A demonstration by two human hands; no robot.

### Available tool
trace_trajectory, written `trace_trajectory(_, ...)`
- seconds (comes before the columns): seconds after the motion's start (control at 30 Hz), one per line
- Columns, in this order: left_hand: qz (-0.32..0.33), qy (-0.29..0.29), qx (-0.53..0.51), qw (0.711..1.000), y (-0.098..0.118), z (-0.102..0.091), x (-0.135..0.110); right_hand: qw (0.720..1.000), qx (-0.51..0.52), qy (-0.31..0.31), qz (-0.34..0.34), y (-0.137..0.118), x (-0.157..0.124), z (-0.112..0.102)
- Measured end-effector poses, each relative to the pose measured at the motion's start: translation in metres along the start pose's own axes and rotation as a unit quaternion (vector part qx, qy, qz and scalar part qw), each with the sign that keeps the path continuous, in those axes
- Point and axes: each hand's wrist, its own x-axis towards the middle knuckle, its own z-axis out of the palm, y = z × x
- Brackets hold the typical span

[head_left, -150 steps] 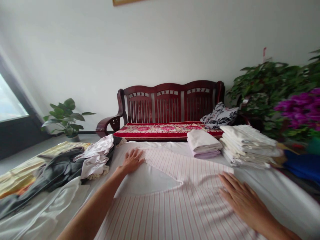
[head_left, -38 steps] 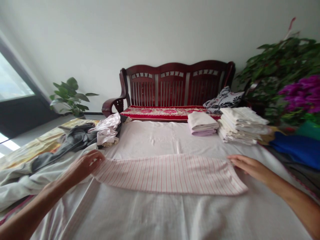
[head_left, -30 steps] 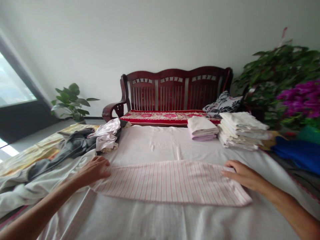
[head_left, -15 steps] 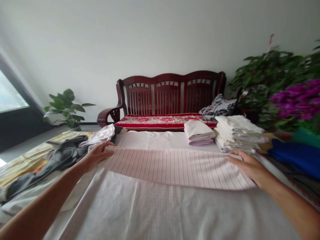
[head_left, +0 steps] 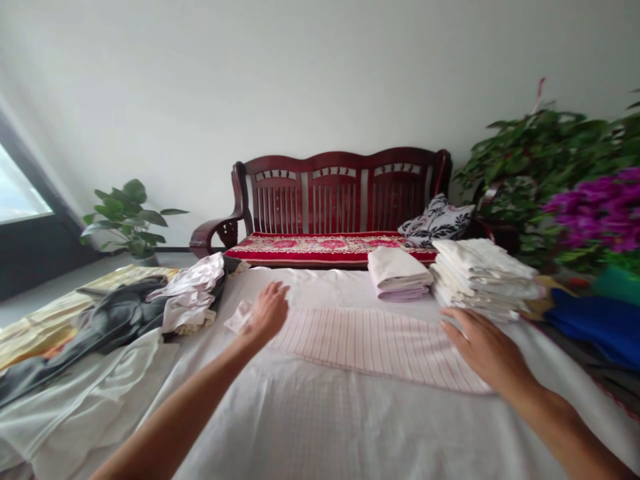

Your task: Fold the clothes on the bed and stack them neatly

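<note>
A long strip of white cloth with pink stripes [head_left: 360, 340] lies across the white-covered surface in front of me. My left hand [head_left: 270, 312] is at its left end, fingers curled over toward the middle and closed on the fabric. A crumpled whitish corner of cloth [head_left: 239, 317] sticks out left of that hand. Over the strip's right end, my right hand [head_left: 487, 350] rests with straight, slightly spread fingers. Whether its palm presses on the cloth is hidden.
Folded cloths [head_left: 399, 273] and a taller stack of white folded fabric [head_left: 480, 277] stand at the far right. Loose rumpled clothes [head_left: 130, 313] cover the left side. Behind is a dark red wooden bench [head_left: 330, 193]; leafy plants [head_left: 555, 160] flank it.
My left hand has moved right, bringing the left end of the striped cloth inward. My right hand has let go of the cloth's edge, and its fingers have straightened.
</note>
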Motion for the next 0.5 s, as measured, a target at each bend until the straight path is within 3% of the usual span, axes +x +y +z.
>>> trace_trajectory(0.13,0.130,-0.087,-0.079,0.985,0.104,0.049,-0.007,0.988,-0.047,-0.052,-0.137,-0.038,0.000,0.041)
trace_trajectory(0.23,0.168,-0.137,-0.060,0.974,0.133,0.074,-0.015,0.980,-0.114,-0.054,-0.154,-0.034,-0.010,0.070)
trace_trajectory(0.33,0.169,-0.145,-0.012,0.975,0.112,0.076,-0.019,0.969,-0.153,-0.047,-0.187,-0.013,-0.018,0.083)
trace_trajectory(0.5,0.132,-0.123,0.083,0.980,0.028,0.049,-0.015,0.961,-0.181,-0.032,-0.206,0.004,-0.022,0.086)
